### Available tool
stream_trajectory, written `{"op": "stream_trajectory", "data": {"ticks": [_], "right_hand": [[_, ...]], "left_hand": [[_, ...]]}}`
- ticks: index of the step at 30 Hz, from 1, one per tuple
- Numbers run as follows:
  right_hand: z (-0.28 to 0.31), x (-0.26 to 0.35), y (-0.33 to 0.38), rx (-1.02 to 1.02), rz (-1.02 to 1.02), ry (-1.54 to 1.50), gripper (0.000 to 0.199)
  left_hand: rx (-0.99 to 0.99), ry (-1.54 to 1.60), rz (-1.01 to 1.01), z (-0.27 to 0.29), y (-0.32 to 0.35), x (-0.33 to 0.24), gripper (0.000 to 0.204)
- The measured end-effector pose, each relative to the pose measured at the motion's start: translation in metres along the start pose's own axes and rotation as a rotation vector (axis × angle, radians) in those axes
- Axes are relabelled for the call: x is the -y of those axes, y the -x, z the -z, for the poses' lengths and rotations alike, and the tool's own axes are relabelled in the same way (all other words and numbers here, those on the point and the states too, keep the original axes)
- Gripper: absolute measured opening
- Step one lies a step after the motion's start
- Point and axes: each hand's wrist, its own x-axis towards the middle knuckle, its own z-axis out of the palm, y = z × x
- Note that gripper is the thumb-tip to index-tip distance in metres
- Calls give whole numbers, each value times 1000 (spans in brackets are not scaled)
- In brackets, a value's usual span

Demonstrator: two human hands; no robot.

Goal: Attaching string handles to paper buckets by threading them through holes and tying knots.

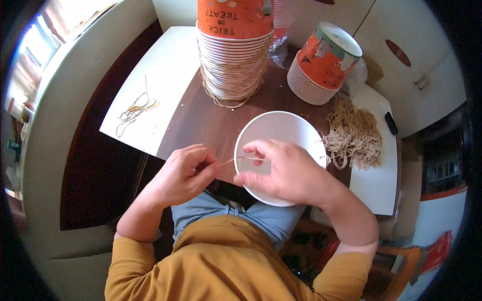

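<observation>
A white paper bucket (pixel 306 131) stands with its open mouth up at the table's near edge, in front of my lap. Left of its rim, my left hand (pixel 187 173) is closed, pinching a thin tan cord (pixel 229 161). The cord runs from those fingertips to the bucket's left side and on toward my right hand. Over the mouth of the bucket, my right hand (pixel 288 170) has thumb and fingers apart, slightly blurred, with the cord passing between them. Short cord ends also show at the bucket's right rim.
Behind stands a tall stack of orange-and-white buckets (pixel 233 55), its rims draped with cord. A shorter upside-down stack (pixel 326 65) is at its right. A heap of tan cords (pixel 356 133) lies right of the bucket, near a black object (pixel 391 123). Loose cords (pixel 135 113) lie at left.
</observation>
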Motion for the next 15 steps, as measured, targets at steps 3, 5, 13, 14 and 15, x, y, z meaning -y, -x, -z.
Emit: {"op": "stream_trajectory", "data": {"ticks": [3,5,13,14,15], "right_hand": [[1,21,15,-6,110,244,61],[-7,13,18,-41,160,370,52],[5,9,13,101,252,359,26],[11,10,13,103,254,366,26],[18,10,13,114,276,296,21]], "left_hand": [[-8,261,-58,6,7,8,11],[-24,435,-182,1,5,6,11],[168,993,122,-22,-10,16,22],[164,997,115,-22,-10,15,22],[199,1017,120,-23,-10,12,20]]}}
